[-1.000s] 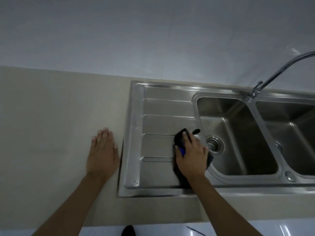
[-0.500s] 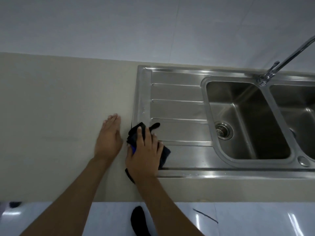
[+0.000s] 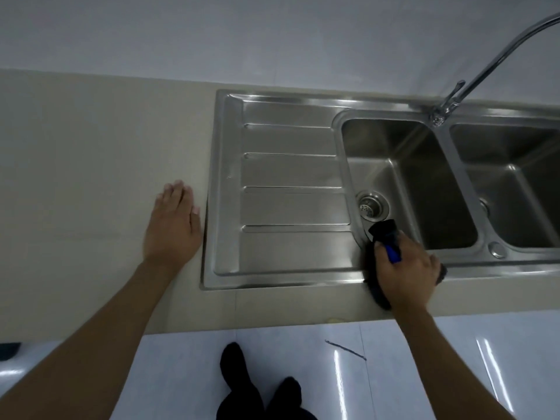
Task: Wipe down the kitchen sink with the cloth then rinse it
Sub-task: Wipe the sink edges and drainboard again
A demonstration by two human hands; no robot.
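— Look at the fingers [image 3: 386, 237] of the right hand [image 3: 406, 272] first: they're curled down over the dark cloth [image 3: 374, 269], pressing it flat onto the steel, with a bright blue bit [image 3: 393, 249] poking out between them. I can't tell whether that's a label or part of the cloth.

— And where does the cloth sit?

— Lower right of the frame, on the front rim of the sink [image 3: 288, 281], right at the near left corner of the left basin [image 3: 406, 180]. One end points toward the drain strainer [image 3: 372, 205]; the other trails off the rim onto the beige countertop [image 3: 91, 165].

— The other hand?

— The left hand [image 3: 174, 224] lies palm down on the countertop at centre left, fingers together and flat, just beside the sink's left edge. It holds nothing.

— So what could go wrong?

— The cloth is bunched, so I reckon only a narrow strip touches the metal; the grooves of the drainboard [image 3: 291, 189] could easily get skipped. With the hand on the basin's lip, a hard push might send the cloth sliding down into the basin. The loose tail could also drag grime onto the countertop.

— And the rinse?

— The faucet [image 3: 454, 95] stands at upper right, no water running that I can see. Both basins look unwiped, so that seems some way off.
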